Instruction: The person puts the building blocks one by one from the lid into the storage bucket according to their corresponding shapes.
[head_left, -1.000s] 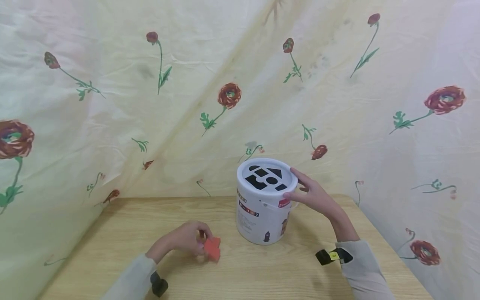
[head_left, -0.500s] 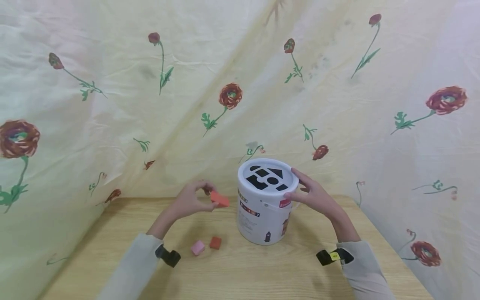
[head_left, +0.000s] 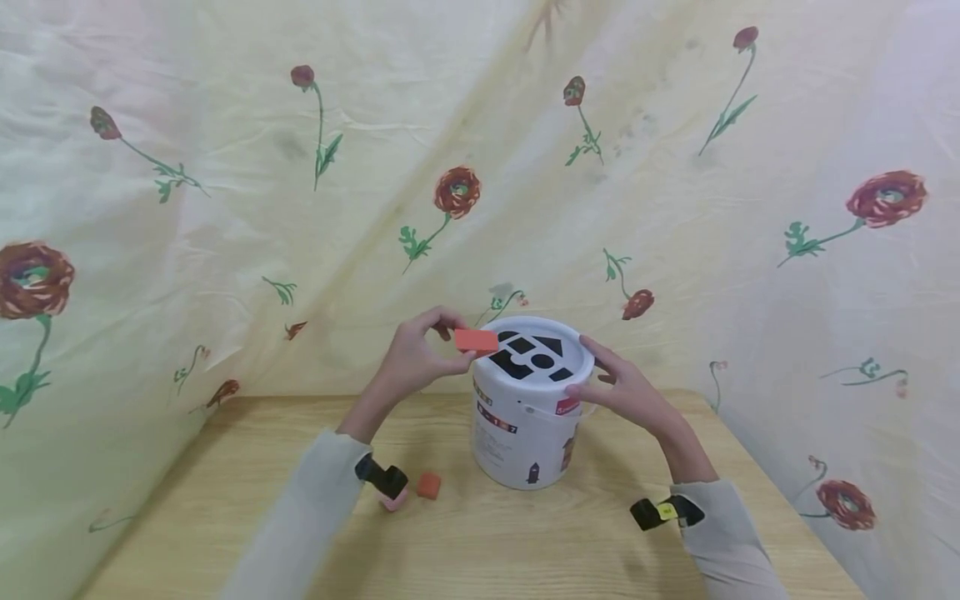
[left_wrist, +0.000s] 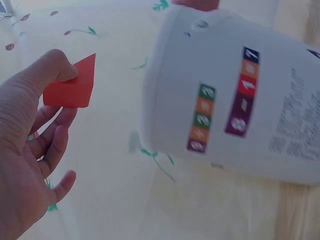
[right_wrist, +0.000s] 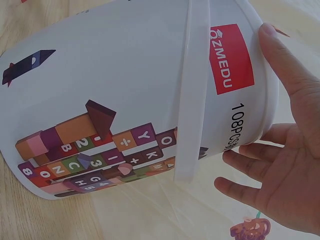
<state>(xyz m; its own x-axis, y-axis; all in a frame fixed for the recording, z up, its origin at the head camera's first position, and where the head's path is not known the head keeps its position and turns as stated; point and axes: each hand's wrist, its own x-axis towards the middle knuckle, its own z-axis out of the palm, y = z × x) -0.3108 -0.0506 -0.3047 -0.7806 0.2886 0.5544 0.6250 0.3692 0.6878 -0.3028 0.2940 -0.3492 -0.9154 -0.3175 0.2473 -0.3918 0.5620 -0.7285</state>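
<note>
A red building block (head_left: pixel 476 341) is pinched between the thumb and fingers of my left hand (head_left: pixel 420 354), at the left rim of the bucket's lid in the head view. In the left wrist view the block (left_wrist: pixel 75 85) shows a slanted side, and the other fingers hang loosely curled below it. The white bucket (head_left: pixel 498 446) stands upright, its round lid (head_left: pixel 573 354) marked with several dark shapes, among them a circle and a triangle. My right hand (head_left: pixel 630 396) holds the lid's right rim, thumb toward me and fingers round the far side.
On the table (head_left: pixel 562 542), left of the bucket, lie a small orange-red block (head_left: pixel 429 485) and a pink block (head_left: pixel 393 502) partly covered by my left wrist camera (head_left: pixel 386 479). A flowered cloth (head_left: pixel 375 208) hangs close behind the table.
My left hand has lifted the red block off the table and carried it up and right to the lid. The pink and orange-red blocks came into sight below. My right hand stays put.
</note>
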